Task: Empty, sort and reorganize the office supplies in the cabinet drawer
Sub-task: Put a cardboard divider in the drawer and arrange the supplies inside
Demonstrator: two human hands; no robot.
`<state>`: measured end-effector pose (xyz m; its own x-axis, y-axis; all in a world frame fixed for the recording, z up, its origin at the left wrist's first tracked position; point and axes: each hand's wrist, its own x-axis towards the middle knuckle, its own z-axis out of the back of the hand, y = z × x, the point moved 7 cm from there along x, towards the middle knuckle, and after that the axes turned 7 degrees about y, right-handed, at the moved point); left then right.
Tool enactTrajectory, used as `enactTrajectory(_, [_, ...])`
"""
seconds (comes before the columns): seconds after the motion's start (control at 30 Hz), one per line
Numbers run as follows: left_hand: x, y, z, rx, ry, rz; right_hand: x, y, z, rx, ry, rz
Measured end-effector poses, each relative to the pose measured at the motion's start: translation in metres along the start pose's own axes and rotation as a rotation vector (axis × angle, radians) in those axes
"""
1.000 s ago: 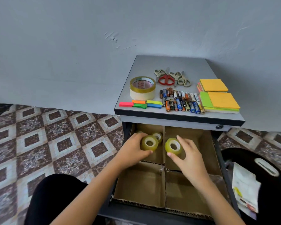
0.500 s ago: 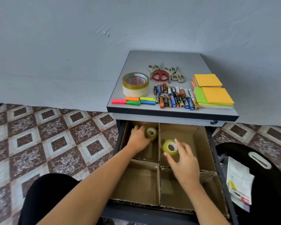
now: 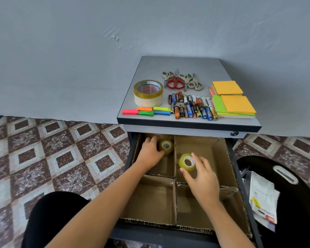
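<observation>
Left hand [image 3: 151,153]: laid in the drawer's 11 o'clock compartment, its thumb side touching the left tape roll [image 3: 166,146]; whether the roll is gripped cannot be told.
Right hand [image 3: 201,176]: the right tape roll [image 3: 187,162] is pinched between thumb and fingers and held on edge above the 1 o'clock compartment.
Risk, rolling: both rolls are round, smooth and glossy; if set down on edge, they are likely to roll across the flat cardboard floor.
Risk, sorting: if the right tape roll is released where it hangs, like items would be split between two compartments.
Risk, divider: the cardboard divider [image 3: 175,158] is thin and corrugated; it could be bent or shifted by a pressing wrist.
Drawer [image 3: 159,236]: dark metal frame, lined with matte brown cardboard, four cells.
Cabinet top [image 3: 186,63], at 12 o'clock: smooth grey laminate, on which are laid a wide tape roll [image 3: 148,93], scissors [image 3: 174,83], cylindrical batteries [image 3: 191,107], square sticky notes [image 3: 237,104] and slim index flags [image 3: 145,111].
Floor [image 3: 61,158], at 9 o'clock: patterned tile.
</observation>
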<state>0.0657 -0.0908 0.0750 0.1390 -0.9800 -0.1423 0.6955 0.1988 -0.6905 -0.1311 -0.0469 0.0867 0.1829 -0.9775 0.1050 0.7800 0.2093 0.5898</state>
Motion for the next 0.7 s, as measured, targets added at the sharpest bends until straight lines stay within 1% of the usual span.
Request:
enactTrajectory(0.13, [-0.036, -0.009, 0.025, 0.079, -0.080, -0.148, 0.000, 0.001, -0.001, 0.020, 0.023, -0.003])
enactTrajectory(0.23, [-0.067, -0.005, 0.044, 0.150, -0.205, -0.238, 0.002, 0.008, 0.003, 0.070, 0.003, 0.041])
enactTrajectory(0.3, [-0.081, 0.009, 0.053, 0.173, -0.283, -0.208, 0.006, 0.018, 0.006, 0.110, -0.016, 0.093])
enactTrajectory(0.37, [-0.086, 0.025, 0.055, 0.168, -0.306, -0.133, 0.011, 0.035, 0.004, 0.115, 0.013, 0.153])
enactTrajectory(0.47, [-0.090, 0.039, 0.049, 0.125, -0.261, -0.031, 0.022, 0.064, -0.006, 0.058, 0.120, 0.250])
enactTrajectory(0.53, [-0.092, 0.045, 0.045, 0.116, -0.241, 0.002, 0.033, 0.081, -0.020, -0.020, 0.231, 0.286])
enactTrajectory(0.6, [-0.094, 0.047, 0.042, 0.099, -0.226, 0.029, 0.047, 0.094, -0.038, -0.113, 0.329, 0.302])
enactTrajectory(0.7, [-0.094, 0.047, 0.040, 0.082, -0.194, 0.071, 0.066, 0.101, -0.064, -0.234, 0.401, 0.270])
